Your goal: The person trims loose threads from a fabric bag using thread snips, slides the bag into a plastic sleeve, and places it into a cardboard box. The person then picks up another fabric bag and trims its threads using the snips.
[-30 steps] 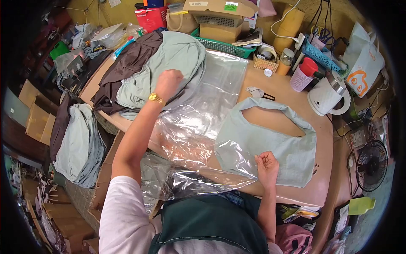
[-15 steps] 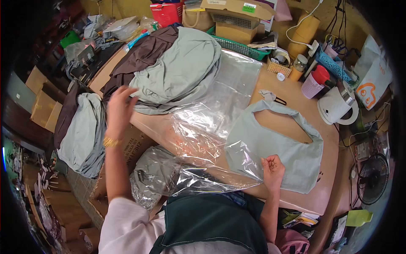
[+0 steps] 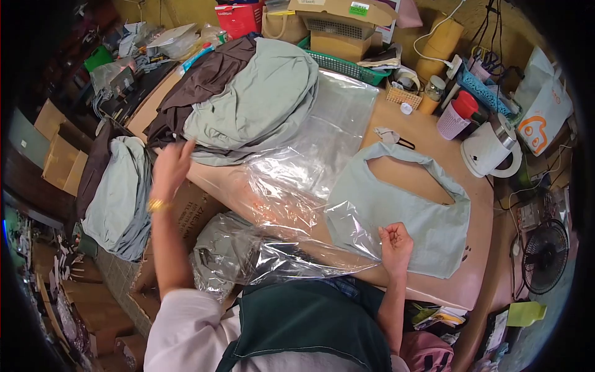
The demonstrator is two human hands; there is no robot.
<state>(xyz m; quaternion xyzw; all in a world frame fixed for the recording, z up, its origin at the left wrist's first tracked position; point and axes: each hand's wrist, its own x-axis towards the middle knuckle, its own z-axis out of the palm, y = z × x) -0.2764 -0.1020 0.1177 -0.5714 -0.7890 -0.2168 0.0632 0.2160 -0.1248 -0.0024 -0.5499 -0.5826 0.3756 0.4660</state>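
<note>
My right hand (image 3: 395, 243) pinches the corner of a clear plastic bag (image 3: 291, 177) that lies across the table and hangs over its front edge. Beneath that hand rests a light grey-green fabric tote bag (image 3: 427, 232), spread flat with its handle loop away from me. My left hand (image 3: 172, 168), slightly blurred, is held over the table's left edge with fingers extended and nothing seen in them. Closest to it is a pile of grey-green cloth (image 3: 248, 102) and dark brown cloth (image 3: 207, 74), probably folded pieces; whether the fingertips touch it I cannot tell.
More cloth (image 3: 114, 198) hangs at the left, beside a cardboard box (image 3: 195, 214). Crumpled plastic (image 3: 226, 248) sits below the table front. Along the back and right stand a green basket (image 3: 347, 67), a pink cup (image 3: 455, 121), a white kettle (image 3: 489, 149) and a fan (image 3: 545, 256).
My left hand has dropped slightly and its fingers have drawn closer together near the cloth pile. My right hand keeps its pinch on the plastic bag. The whole view has shifted a little.
</note>
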